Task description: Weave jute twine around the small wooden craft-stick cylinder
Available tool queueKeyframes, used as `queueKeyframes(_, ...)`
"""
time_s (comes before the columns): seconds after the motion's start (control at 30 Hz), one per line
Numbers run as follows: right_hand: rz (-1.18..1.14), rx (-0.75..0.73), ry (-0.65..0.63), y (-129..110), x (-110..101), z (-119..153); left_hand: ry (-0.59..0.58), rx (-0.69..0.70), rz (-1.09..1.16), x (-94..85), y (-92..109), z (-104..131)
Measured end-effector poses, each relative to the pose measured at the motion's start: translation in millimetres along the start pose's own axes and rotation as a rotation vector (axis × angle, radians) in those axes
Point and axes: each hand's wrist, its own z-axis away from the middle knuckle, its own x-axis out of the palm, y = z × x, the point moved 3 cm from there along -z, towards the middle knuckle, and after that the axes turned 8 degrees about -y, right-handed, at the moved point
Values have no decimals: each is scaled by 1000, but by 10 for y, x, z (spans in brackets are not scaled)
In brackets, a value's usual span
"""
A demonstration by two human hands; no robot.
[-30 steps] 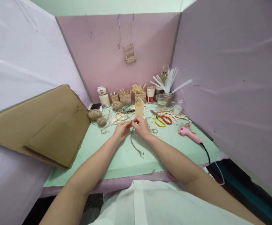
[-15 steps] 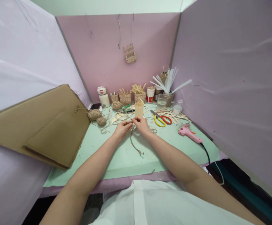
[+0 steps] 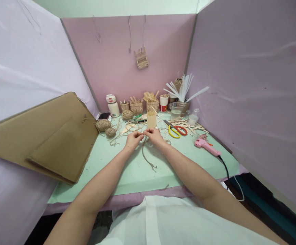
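My left hand point(image 3: 134, 140) and my right hand point(image 3: 154, 136) meet fingertip to fingertip above the middle of the table. Both are closed in a pinch on a brown twine point(image 3: 144, 154), whose loose end trails down onto the green table top toward me. The pinched part of the twine is mostly covered by my fingers. Just behind my right hand stands a small holder of pale wooden sticks point(image 3: 151, 119), its lower part hidden by the hand. Loose strands of twine point(image 3: 131, 127) lie beyond my left hand.
Twine balls point(image 3: 103, 125) sit at the left near a leaning cardboard sheet point(image 3: 48, 146). Scissors point(image 3: 173, 131) with yellow and red handles and a pink glue gun point(image 3: 206, 145) lie at the right. Stick-filled baskets point(image 3: 136, 108), a white bottle point(image 3: 113, 107) and a plastic cup point(image 3: 176, 111) line the back.
My left fingers have drawn together and shifted slightly, and the twine strand beneath them shows less. My right hand stays nearly in place, still pinching.
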Motion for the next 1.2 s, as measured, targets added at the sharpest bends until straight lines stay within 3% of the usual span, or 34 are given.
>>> queueKeyframes(0.13, 13, 33, 77, 42, -45, -25, -26, 1, -46, 22, 22, 1)
queueKeyframes(0.3, 23, 63, 330, 74, -212, -78, -134, -37, 1, 134, 100, 31)
queueKeyframes(0.37, 2, 33, 346, 54, -255, -84, -161, -54, 49, 150, 115, 47)
queueKeyframes(0.57, -56, -32, 172, -39, -258, -66, -212, -128, 247, 74, 42, 66)
queueKeyframes(0.87, -120, -46, 37, -110, -186, -49, -240, -204, 411, 80, 50, 89)
queueKeyframes(1.03, 17, -131, -70, -167, -142, -26, -216, -250, 451, 34, 67, 85)
queueKeyframes(1.2, 206, -244, -201, -179, -93, 3, -237, -247, 642, -25, 76, 35)
